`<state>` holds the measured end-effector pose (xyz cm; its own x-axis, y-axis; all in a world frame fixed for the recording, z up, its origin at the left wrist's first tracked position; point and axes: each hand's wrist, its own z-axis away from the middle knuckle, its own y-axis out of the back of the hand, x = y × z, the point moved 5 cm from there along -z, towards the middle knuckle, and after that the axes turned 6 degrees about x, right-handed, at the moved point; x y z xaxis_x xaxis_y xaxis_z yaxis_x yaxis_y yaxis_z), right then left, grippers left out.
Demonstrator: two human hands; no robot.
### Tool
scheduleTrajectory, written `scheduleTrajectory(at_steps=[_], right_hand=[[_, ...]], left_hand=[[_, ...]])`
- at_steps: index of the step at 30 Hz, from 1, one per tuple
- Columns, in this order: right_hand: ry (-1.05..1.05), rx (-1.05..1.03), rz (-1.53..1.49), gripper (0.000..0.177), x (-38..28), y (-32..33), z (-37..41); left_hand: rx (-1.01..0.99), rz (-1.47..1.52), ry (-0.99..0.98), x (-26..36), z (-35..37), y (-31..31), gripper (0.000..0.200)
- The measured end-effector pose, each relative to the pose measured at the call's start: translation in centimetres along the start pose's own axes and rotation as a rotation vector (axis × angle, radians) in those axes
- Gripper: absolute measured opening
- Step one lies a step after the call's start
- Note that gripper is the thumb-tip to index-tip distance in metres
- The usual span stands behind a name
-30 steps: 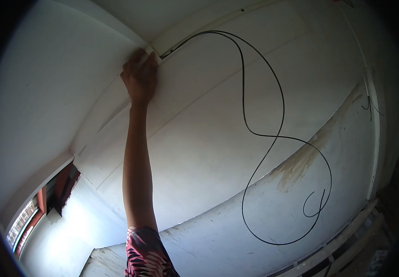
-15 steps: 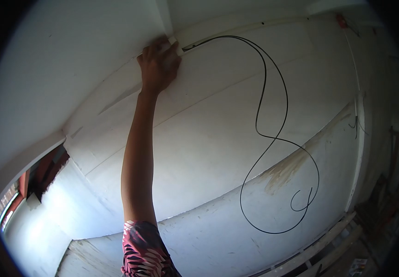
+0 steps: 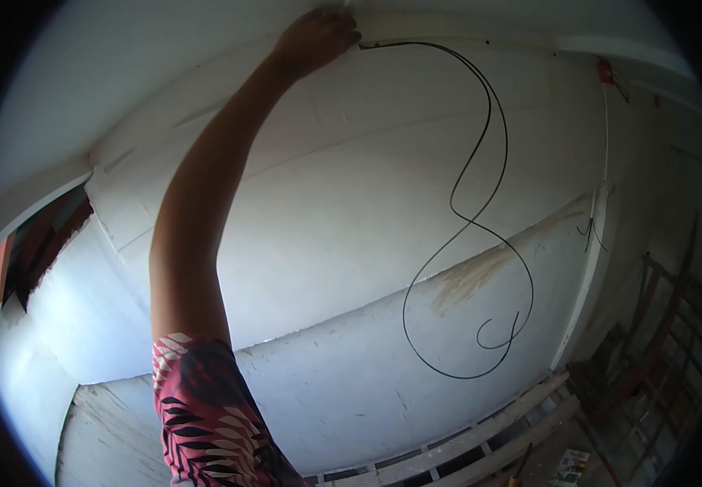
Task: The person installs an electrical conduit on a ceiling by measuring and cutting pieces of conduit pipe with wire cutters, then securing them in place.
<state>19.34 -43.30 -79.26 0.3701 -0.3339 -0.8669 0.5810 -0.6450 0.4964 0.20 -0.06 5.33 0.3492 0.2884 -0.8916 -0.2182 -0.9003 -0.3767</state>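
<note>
My left hand [image 3: 318, 39] is raised to the top of the white wall panel [image 3: 343, 187], where it meets the ceiling. Its fingers are bent and closed against the edge there; a sliver of something white shows above them, but what they grip is hidden. From right beside the fingertips comes a thin black cable [image 3: 471, 220]. It runs right as two strands, then hangs down the wall in a crossed loop with a curled loose end. A patterned pink and black sleeve [image 3: 205, 414] covers the upper arm. My right hand is out of sight.
A red box [image 3: 605, 71] with loose wires sits high on the right, above a thin white vertical strip [image 3: 606, 138]. Wooden slats [image 3: 465, 443] run along the wall's foot, near a yellow-handled tool [image 3: 515, 480]. A frame of bars [image 3: 676, 333] leans at right. At left is an opening [image 3: 47, 235].
My left hand has shifted up and right in view, its fingers now bunched at the edge near the cable. The view has tilted, showing more of the floor and the slats.
</note>
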Motion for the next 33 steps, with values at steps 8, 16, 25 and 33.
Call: scheduleTrajectory(at_steps=[8,16,25,33], right_hand=[[-0.159,0.016,-0.297,0.032,2.9,-1.6,-0.2],[0.063,-0.018,-0.042,0.035,-3.8,1.0,0.0],[0.117,-0.024,-0.239,0.039,-7.4,2.3,-0.1],[0.063,0.083,-0.267,0.037,-11.6,3.9,0.4]], left_hand=[[0.067,0.205,-0.101,-1.6,-2.1,-1.0,0.006],[0.032,0.148,-0.085,-2.1,-1.7,-3.4,0.006],[0.096,0.312,-0.003,-1.3,-1.5,0.9,0.008],[0.171,2.135,1.207,19.0,2.0,21.8,0.043]])
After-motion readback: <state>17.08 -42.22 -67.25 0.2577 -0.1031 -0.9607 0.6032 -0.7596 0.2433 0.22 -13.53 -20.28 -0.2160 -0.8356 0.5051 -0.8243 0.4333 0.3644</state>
